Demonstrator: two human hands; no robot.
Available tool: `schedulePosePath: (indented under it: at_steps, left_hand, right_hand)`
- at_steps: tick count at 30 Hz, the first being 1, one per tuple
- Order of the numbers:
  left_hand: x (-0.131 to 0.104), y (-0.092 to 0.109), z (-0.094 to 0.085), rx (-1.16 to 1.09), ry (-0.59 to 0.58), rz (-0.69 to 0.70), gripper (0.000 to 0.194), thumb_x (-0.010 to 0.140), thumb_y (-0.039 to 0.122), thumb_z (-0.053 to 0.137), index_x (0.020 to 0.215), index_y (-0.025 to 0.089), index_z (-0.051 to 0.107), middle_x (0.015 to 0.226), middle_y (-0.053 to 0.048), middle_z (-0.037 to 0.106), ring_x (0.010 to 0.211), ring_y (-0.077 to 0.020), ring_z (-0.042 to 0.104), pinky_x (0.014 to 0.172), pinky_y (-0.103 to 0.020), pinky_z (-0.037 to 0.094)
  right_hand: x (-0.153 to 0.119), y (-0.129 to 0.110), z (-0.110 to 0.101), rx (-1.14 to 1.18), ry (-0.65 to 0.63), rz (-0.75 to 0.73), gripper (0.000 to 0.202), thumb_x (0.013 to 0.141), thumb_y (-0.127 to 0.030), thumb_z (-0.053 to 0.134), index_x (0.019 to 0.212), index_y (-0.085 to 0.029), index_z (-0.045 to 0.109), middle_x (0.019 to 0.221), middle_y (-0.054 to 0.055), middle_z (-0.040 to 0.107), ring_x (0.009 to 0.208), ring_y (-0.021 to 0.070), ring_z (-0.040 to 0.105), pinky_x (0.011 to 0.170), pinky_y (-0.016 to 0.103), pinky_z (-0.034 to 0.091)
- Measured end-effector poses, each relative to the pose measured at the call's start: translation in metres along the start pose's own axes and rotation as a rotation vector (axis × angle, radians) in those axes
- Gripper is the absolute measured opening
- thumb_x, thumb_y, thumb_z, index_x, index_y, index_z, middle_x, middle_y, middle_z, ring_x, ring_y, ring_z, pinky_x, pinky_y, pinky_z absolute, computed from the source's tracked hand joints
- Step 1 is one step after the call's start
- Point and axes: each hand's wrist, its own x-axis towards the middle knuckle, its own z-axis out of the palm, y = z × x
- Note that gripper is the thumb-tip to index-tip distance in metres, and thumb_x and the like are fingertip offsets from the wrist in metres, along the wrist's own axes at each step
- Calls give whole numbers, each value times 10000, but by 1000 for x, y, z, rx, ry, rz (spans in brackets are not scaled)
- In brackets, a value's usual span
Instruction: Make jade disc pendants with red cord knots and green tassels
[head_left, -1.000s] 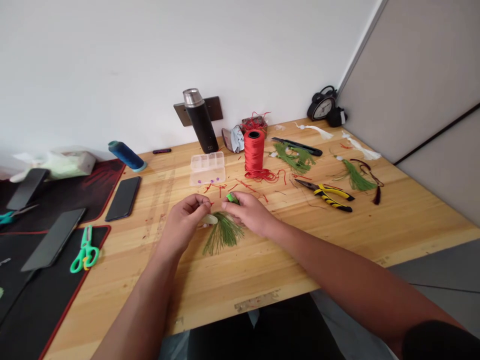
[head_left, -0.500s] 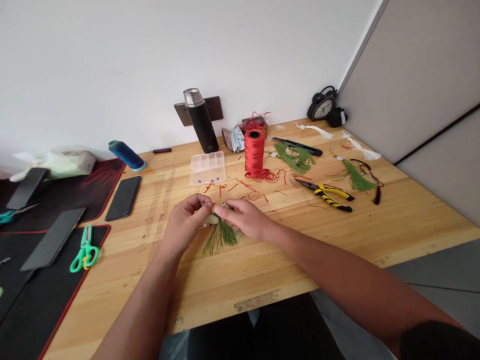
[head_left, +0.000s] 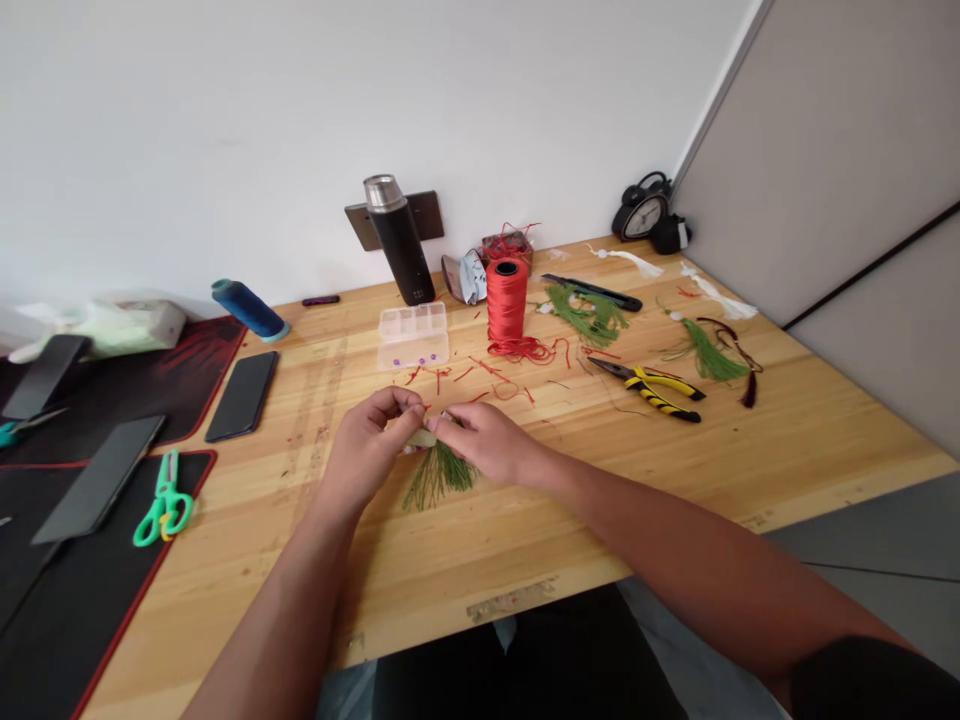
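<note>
My left hand is closed in a pinch over the middle of the table. A short bit of red cord shows at its fingertips. Just under the fingers is a pale, flat oval piece, with a green tassel spreading below it onto the wood. My right hand is closed too, its thumb and fingers meeting close to the left fingertips. A small greyish item peeks out of the right grip; its kind is hidden. Small beads lie beside the oval piece.
Behind the hands stand a clear bead box, a red thread spool and a black flask. Pliers, a utility knife and more tassels lie right. Left are a phone and green scissors.
The right hand has shifted slightly, its fingers bending more around the small item. The left hand keeps its pinch. The whole view has moved a little.
</note>
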Motion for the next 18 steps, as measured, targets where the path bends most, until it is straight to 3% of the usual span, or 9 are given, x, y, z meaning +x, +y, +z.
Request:
schedulePosePath:
  at_steps: [18]
  left_hand:
    - [-2,2,1,62,-28,52,203,855,400,741,851,203,698,784,-9,672,724,-165,609,675,-263,482]
  right_hand:
    - [2,-1,4,-107,49,13,388,1011,-411,554,689,-220,455,614,-47,455,611,132,410,590,313,257]
